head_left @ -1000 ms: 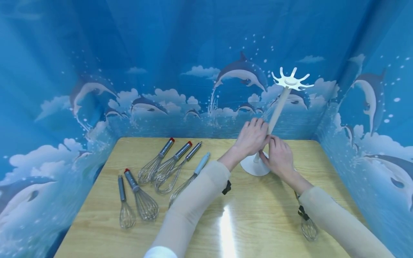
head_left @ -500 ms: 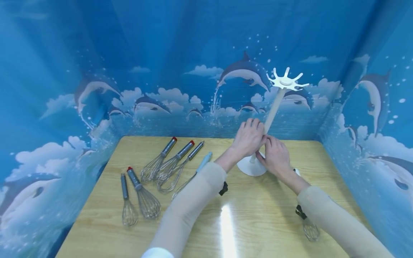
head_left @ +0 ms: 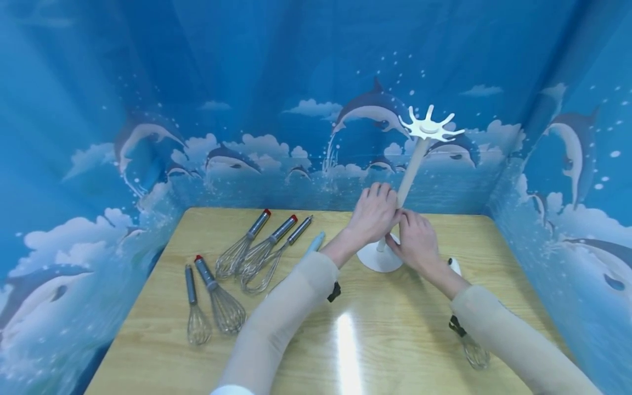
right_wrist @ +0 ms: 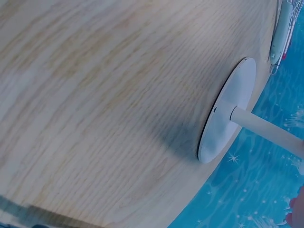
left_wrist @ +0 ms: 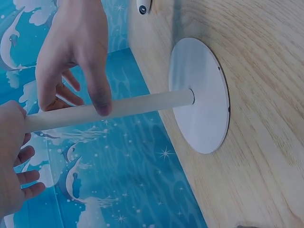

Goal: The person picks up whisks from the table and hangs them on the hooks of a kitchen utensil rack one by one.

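A white stand has a thin pole, a round flat base and a ring of upturned hooks at the top. My left hand grips the pole above the right hand; in the left wrist view its other fingers spread loosely. Just below, my right hand holds the pole between thumb and fingers. The base lies close over the wooden table. In the right wrist view the base and lower pole show, and only a sliver of a hand appears at the right edge.
Several wire whisks lie at the left, among them a red-tipped whisk and a small whisk. A light-blue-handled whisk is partly under the left arm. Beside the right forearm lies a white-handled whisk. A dolphin-print curtain surrounds the table.
The stand has shifted to the left with both hands still around its pole. More of the white-handled whisk shows, and the left sleeve covers more of the blue-handled one.
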Available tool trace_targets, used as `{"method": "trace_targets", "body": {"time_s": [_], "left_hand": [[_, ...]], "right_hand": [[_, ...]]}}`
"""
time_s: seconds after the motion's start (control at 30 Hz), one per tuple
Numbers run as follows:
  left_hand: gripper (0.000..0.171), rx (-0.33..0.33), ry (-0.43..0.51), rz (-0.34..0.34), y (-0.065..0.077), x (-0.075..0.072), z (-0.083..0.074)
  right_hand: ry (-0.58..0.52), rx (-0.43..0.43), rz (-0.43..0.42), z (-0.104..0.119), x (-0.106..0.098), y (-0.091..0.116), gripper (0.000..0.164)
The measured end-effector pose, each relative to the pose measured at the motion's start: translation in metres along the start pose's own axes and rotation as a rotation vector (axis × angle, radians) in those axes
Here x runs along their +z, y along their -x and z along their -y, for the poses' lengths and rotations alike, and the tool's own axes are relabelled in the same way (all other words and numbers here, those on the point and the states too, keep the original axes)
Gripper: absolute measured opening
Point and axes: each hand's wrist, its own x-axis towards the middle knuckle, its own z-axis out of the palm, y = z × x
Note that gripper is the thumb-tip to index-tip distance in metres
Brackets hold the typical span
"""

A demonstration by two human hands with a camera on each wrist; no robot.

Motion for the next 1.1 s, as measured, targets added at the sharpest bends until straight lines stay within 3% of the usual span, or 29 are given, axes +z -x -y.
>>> {"method": "trace_targets", "body": {"time_s": [0.57, 1.1], "left_hand": [[0.036, 0.009, -0.01, -0.015, 0.021, -0.009, 0.009], [0.037, 0.006, 0.008, 0.026, 0.039, -0.02, 0.018]], "right_hand": [[0.003, -0.076, -0.032, 0.016, -0.002, 0.002, 0.061], [-0.026, -0.095, -0.037, 0.031, -0.003, 0.004, 0.061]]}}
